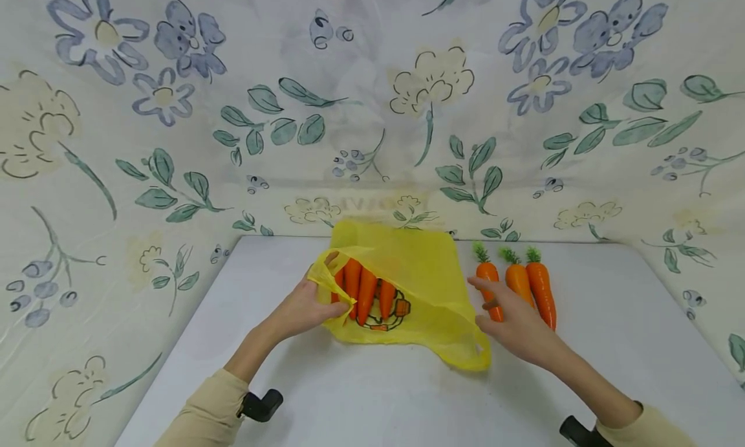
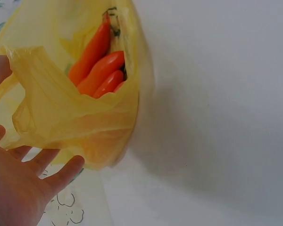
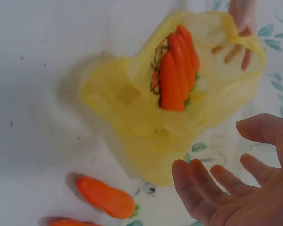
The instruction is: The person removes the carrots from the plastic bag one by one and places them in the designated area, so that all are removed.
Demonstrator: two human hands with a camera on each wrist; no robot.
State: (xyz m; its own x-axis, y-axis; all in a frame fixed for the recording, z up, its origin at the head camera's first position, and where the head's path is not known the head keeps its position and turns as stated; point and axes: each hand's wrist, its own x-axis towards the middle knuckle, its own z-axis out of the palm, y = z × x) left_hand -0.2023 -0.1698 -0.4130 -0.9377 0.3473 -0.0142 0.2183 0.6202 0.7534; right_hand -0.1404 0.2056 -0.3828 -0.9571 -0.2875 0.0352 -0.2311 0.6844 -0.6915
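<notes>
A yellow plastic bag [image 1: 419, 259] lies on the table with its mouth spread toward the left. Inside it are several orange carrots [image 1: 365, 295], tips pointing toward the near side. My left hand [image 1: 305, 305] holds the edge of the bag's mouth, thumb in front and fingers behind the film. My right hand [image 1: 518, 321] hovers with spread fingers and nothing in them, just to the right of the bag. In the head view it partly covers the nearest loose carrot [image 1: 487, 272]; the right wrist view shows that carrot [image 3: 106, 197] apart from the fingers.
Two more carrots with green tops, a middle one [image 1: 518, 280] and a right one [image 1: 541, 288], lie side by side to the right. The white table [image 1: 372, 395] ends at a flower-patterned cloth [image 1: 372, 169] behind and at both sides.
</notes>
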